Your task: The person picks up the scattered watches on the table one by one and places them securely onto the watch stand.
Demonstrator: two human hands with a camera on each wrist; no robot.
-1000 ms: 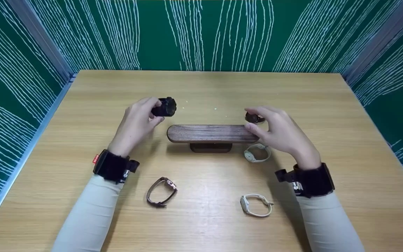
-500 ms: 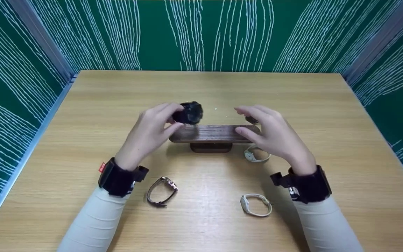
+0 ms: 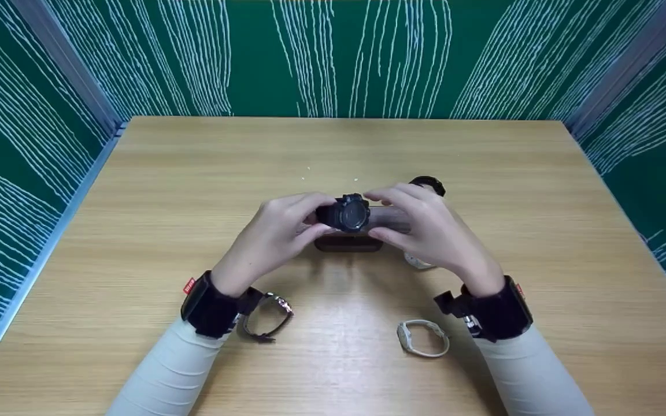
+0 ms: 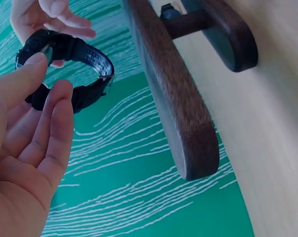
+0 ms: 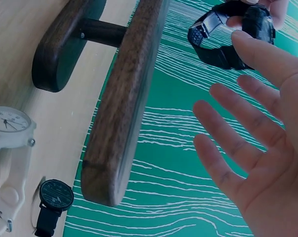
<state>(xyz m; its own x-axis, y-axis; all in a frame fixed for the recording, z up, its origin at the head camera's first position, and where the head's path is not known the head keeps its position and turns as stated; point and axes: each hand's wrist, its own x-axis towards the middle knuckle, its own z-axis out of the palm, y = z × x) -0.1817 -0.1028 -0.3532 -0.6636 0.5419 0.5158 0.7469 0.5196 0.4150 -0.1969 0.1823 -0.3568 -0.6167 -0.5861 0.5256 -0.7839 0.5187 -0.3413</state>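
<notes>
A black chunky watch hangs just above the dark wooden stand at the table's middle. My left hand pinches its left side between thumb and fingers; the left wrist view shows my thumb on the case and the strap loop hanging free beside the stand's bar. My right hand meets the watch from the right with nearly straight, spread fingers, their tips at the watch. Both hands hide most of the bar in the head view.
A brown-strapped watch lies by my left wrist and a white one by my right. Another white watch lies right of the stand's base, and a small dark watch lies behind the stand. Green patterned walls close in the wooden table.
My left hand carried the black watch from the stand's left end to over its middle. My right hand left the stand's right end and came in to meet the watch.
</notes>
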